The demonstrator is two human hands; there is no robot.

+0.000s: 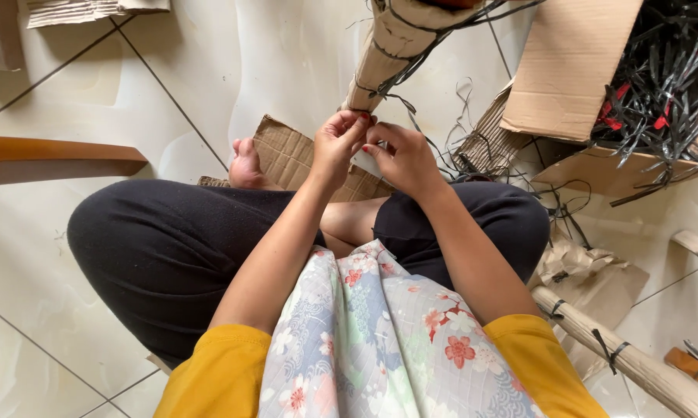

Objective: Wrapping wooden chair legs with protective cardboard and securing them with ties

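A paper-wrapped roll (380, 54) of brown cardboard-like material slants down from the top edge of the view to just above the person's crossed legs, bound at intervals with thin black strap (399, 81). Its lower end sits between both hands. The left hand (337, 143) closes its fingers on the near end of the roll, and the right hand (399, 155) pinches something small and pale against it; whether that is a strap end or a scrap of paper I cannot tell, since the fingers cover it.

The main risk looks to be the loose strap: several strands trail from the roll toward the right, and a tug could snag them on the tangle of black strips spilling from the open cardboard box (573, 70), or pull the binding slack. The roll is long and held only at one end, so it could tip or slide off the flat cardboard sheet (283, 151) lying by the bare foot (244, 164) on the tiled floor (94, 101). More bound rolls (627, 356) lie at lower right, near the knee.
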